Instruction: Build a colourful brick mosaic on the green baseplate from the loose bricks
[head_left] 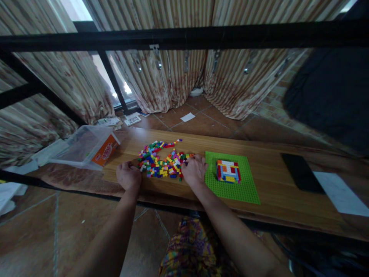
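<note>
A pile of small multicoloured building bricks (161, 163) lies spread over the wooden table. At its left edge rests my left hand (128, 176), fingers curled in; whatever they hold, if anything, is hidden. My right hand (195, 169) is at the right edge of the pile, fingers bent down and drawn together among the bricks. I cannot make out a brick between them. Just right of that hand lies a green studded baseplate (248, 188). On it stands a low block built of white, red, yellow, orange and blue bricks (228, 171).
A clear plastic box (77, 148) with an orange label lies at the table's left end. Toward the right are a black flat panel (302, 173) and a white sheet (341, 192). A black metal bar (184, 37) crosses in front of striped curtains (173, 84).
</note>
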A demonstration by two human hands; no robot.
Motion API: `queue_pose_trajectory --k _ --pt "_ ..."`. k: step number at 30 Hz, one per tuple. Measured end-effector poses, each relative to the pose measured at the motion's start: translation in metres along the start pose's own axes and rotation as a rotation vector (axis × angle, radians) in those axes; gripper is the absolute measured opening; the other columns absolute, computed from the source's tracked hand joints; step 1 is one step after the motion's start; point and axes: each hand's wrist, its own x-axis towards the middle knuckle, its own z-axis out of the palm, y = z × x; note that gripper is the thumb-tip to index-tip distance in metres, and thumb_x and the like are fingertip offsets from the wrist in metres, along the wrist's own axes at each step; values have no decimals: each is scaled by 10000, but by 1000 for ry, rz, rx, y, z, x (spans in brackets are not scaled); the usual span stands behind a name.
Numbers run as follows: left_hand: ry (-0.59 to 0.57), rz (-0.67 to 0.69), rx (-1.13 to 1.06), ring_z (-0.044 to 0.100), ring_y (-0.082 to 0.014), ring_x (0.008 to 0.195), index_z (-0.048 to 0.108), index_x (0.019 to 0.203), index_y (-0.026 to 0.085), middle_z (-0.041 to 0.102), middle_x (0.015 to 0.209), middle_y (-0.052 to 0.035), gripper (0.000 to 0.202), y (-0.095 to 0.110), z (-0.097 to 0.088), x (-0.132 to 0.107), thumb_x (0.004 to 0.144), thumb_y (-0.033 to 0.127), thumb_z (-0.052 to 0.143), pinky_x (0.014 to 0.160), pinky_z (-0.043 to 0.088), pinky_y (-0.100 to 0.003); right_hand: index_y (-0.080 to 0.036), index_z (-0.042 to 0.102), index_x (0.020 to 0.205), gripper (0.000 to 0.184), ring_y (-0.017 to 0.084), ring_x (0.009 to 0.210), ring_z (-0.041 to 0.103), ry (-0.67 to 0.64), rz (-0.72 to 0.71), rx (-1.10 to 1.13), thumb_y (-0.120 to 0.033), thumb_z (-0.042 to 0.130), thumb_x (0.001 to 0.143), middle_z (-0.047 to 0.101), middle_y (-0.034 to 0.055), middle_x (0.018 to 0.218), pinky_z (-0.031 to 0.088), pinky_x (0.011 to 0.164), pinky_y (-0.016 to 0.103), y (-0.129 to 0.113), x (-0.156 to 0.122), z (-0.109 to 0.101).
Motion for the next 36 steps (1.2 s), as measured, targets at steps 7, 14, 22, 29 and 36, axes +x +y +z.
queue_pose_trajectory --k 7,14,22,29,36 --pt "-21 -13 -9 534 -258 979 685 1034 135 594 1029 -131 337 1 0 2 793 168 452 913 425 -397 -200 723 891 208 280 1094 449 68 -80 38 -261 524 886 608 118 1110 333 868 394 6 -2 7" --pt "-22 -22 1 539 -256 974 691 1033 141 597 1039 -130 341 3 -2 1 798 178 446 898 430 -395 -194 707 888 195 263 1060 445 131 -210 21 -235 517 904 613 105 1129 333 869 385 14 -3 13" --pt "-35 -25 18 550 -272 989 690 1059 135 603 1049 -148 355 5 -4 2 797 176 454 905 446 -412 -180 676 964 265 251 1003 449 129 -379 -65 -162 412 940 611 111 1111 344 864 393 17 -4 13" --pt "-36 -30 16 550 -279 1000 688 1065 131 603 1063 -154 365 6 -4 1 794 176 449 911 441 -413 -187 659 958 223 253 1005 453 136 -413 -22 -152 441 928 608 105 1121 360 854 393 22 -1 17" --pt "-45 -29 10 545 -267 990 687 1042 140 594 1042 -137 345 6 -5 1 794 180 451 910 438 -412 -202 612 805 161 226 1019 512 233 -360 348 -199 493 913 624 82 1060 403 900 373 26 -5 7"
